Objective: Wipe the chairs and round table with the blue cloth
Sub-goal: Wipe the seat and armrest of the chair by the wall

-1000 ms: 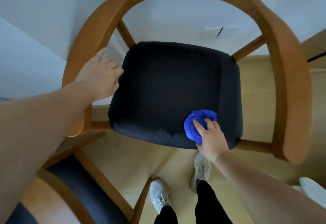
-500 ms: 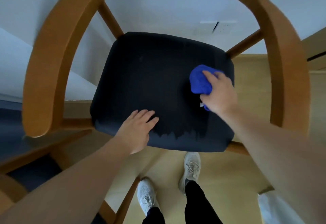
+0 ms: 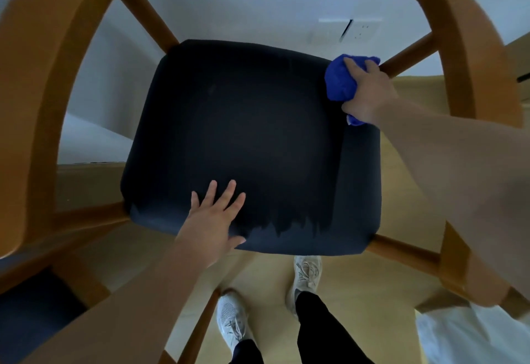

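Note:
Right below me stands a wooden armchair [image 3: 31, 111] with a curved frame and a dark navy seat cushion [image 3: 252, 139]. My right hand [image 3: 370, 94] grips the bunched blue cloth [image 3: 339, 81] and presses it on the cushion's far right corner, beside a wooden strut. My left hand [image 3: 213, 220] lies flat, fingers spread, on the cushion's near left edge. A jagged line along the near edge separates darker from lighter fabric. The round table is out of view.
Part of a second chair [image 3: 34, 309] with a dark seat shows at the lower left. My feet in white shoes [image 3: 305, 274] stand on the light wood floor just in front of the seat. White walls lie behind the chair; something white [image 3: 470, 338] sits at the lower right.
My right hand has slid the blue cloth from the near edge of the seat up to its far right corner. My left hand left the armrest and now lies on the cushion.

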A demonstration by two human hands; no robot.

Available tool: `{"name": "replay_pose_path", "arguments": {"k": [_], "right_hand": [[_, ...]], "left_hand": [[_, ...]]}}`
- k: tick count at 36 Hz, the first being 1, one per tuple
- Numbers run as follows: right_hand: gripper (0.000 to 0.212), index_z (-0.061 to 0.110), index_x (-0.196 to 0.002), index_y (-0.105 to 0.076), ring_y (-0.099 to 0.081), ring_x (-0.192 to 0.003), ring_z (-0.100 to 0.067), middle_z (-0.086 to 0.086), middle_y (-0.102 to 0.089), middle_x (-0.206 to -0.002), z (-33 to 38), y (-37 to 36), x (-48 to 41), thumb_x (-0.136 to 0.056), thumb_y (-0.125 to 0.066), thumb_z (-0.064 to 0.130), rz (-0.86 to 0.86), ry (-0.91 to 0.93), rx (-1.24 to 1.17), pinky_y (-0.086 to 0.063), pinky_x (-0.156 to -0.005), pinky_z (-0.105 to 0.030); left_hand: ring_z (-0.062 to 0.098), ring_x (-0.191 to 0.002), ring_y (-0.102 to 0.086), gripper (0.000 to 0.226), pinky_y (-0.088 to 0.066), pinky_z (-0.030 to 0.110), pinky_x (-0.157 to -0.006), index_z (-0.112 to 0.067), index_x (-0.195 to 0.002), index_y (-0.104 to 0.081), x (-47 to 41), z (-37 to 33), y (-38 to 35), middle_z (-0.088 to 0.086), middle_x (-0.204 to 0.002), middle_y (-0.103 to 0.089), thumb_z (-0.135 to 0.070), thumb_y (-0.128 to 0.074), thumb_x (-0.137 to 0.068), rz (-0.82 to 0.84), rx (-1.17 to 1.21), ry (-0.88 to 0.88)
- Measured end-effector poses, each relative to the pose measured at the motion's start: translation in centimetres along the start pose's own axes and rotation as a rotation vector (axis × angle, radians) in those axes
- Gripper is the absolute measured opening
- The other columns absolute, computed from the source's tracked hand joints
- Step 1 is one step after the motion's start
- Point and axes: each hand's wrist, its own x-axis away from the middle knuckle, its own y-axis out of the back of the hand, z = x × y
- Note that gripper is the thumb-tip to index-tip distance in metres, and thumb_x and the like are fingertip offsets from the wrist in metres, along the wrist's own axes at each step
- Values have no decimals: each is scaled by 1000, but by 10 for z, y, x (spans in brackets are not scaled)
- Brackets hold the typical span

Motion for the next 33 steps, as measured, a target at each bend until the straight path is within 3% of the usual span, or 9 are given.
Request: {"name": "replay_pose_path", "arguments": {"k": [6,11,19,33], "right_hand": [[95,33,-152,-7,-46,-109,-41,-15,-35,-138,-1,-13,-1,-77,-66,27,-44,-40,-53,-43,-96,-45],[92,33,-151,-11,-47,-105,-38,-13,-39,-130,-2,-20,11,-77,-66,27,-64,-46,-62,-44,-89,-42],[91,34,-150,-18,-40,-120,-38,-14,-38,-136,1,-40,62,-75,-68,26,-87,-114,-113,-41,-94,-40],[91,30,-151,-20,-31,-126,-38,-13,-28,-145,29,-101,206,-75,-70,23,-80,-267,-182,-40,-101,-42]], "left_hand": [[33,-145,15,84,0,57,-114,-31,-152,2,-5,-3,1,-3,-159,18,-55,-51,-90,17,1,25],[33,-145,15,85,-1,58,-114,-30,-152,1,-7,-3,4,-2,-159,17,-54,-52,-90,28,11,28],[34,-145,12,88,-2,59,-113,-30,-152,0,-10,-2,5,-3,-160,14,-53,-56,-88,20,25,24],[36,-145,10,90,-4,61,-112,-28,-152,-3,-14,0,4,-2,-160,12,-52,-60,-86,11,49,-2]]}}
